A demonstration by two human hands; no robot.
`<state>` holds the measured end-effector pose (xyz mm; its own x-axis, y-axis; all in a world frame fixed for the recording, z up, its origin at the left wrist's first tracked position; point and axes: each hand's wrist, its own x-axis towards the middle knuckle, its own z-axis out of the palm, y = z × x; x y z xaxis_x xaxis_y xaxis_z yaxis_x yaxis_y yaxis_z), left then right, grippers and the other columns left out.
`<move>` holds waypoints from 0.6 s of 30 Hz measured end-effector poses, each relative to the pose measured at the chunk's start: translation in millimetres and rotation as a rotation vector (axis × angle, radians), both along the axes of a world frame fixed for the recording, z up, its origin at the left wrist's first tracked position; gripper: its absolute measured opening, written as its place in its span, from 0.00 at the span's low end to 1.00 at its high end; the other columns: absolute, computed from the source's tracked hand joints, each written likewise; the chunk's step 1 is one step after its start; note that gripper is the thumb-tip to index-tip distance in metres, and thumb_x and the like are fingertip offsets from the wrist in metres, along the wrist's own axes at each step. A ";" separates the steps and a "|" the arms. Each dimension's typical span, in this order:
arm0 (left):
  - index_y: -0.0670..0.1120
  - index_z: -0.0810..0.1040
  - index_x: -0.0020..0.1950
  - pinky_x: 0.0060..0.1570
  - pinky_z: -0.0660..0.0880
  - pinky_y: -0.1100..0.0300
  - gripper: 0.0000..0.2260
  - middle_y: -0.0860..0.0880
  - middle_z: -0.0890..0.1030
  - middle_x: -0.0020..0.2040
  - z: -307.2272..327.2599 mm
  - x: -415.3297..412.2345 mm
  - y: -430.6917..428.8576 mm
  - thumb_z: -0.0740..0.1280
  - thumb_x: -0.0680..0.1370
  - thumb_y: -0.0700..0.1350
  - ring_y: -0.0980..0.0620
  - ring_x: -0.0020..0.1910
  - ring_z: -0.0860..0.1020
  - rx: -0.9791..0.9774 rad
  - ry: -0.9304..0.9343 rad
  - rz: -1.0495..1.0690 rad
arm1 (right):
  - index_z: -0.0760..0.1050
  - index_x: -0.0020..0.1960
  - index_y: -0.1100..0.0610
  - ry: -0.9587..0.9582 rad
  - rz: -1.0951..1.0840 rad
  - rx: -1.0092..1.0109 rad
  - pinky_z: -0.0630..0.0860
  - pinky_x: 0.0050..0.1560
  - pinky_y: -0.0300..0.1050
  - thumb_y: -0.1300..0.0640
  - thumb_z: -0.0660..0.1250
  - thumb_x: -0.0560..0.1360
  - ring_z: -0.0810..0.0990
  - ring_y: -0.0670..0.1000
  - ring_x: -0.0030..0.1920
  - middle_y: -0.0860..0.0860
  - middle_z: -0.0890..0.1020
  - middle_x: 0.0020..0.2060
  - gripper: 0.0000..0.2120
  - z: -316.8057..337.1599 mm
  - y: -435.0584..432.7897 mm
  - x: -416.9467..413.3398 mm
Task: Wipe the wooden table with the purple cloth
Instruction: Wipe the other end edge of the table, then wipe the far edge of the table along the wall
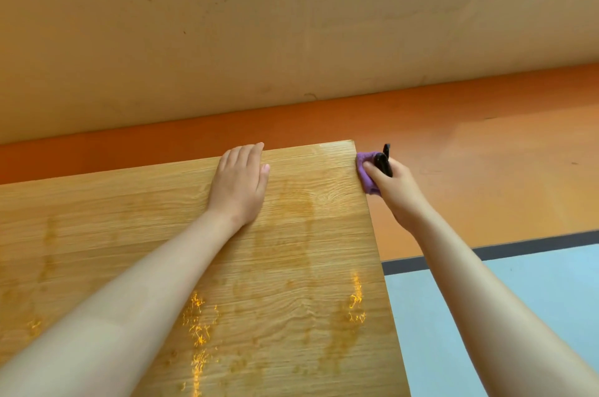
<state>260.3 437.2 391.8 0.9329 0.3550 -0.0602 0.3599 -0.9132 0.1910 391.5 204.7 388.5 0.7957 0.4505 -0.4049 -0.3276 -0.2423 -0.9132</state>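
The wooden table [291, 250] fills the lower left of the view, with wet streaks shining on its top. My left hand [241, 184] lies flat, fingers straight, on the tabletop near its far edge. My right hand [393, 192] is off the table's right side near the far corner. It grips the bunched purple cloth [366, 174] against that right edge. A small black object [384, 160] sits on or in the same hand; what it is I cannot tell.
Beyond the table runs an orange band [453, 137] and a beige wall [291, 23]. To the right of the table lies a pale blue floor area [534, 299] with a dark border strip.
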 end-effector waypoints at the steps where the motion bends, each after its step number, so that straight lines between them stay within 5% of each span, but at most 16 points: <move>1: 0.41 0.63 0.74 0.73 0.57 0.49 0.22 0.44 0.69 0.71 -0.3 0.4 0.6 0.50 0.82 0.49 0.45 0.71 0.65 0.001 -0.006 0.001 | 0.78 0.49 0.53 0.001 0.004 -0.004 0.76 0.46 0.47 0.60 0.62 0.79 0.77 0.50 0.42 0.52 0.80 0.41 0.06 2.1 5.2 6.5; 9: 0.44 0.60 0.76 0.74 0.53 0.52 0.23 0.46 0.66 0.74 3.7 2.6 1.1 0.49 0.83 0.50 0.48 0.74 0.61 -0.052 0.040 -0.001 | 0.74 0.53 0.56 -0.138 0.221 -0.136 0.76 0.45 0.43 0.56 0.66 0.76 0.77 0.49 0.42 0.52 0.78 0.43 0.07 29.2 43.2 73.1; 14: 0.52 0.58 0.76 0.70 0.61 0.52 0.30 0.52 0.68 0.70 36.2 23.4 7.0 0.66 0.77 0.54 0.53 0.71 0.64 -0.501 -0.068 0.090 | 0.77 0.51 0.58 -0.295 0.305 -0.186 0.68 0.40 0.39 0.55 0.72 0.71 0.75 0.45 0.39 0.49 0.79 0.40 0.11 49.9 45.3 83.1; 18: 0.52 0.61 0.75 0.65 0.67 0.59 0.36 0.54 0.70 0.67 72.3 66.5 -5.2 0.74 0.71 0.50 0.58 0.66 0.68 -0.772 -0.091 0.032 | 0.79 0.52 0.56 -0.318 0.427 -0.138 0.74 0.46 0.42 0.63 0.72 0.69 0.79 0.48 0.44 0.53 0.83 0.45 0.12 56.9 61.3 75.6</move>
<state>326.8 432.0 464.0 0.9361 0.2702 -0.2251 0.3361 -0.4989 0.7989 467.1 266.0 445.4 0.6465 0.7198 -0.2528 0.1127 -0.4179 -0.9015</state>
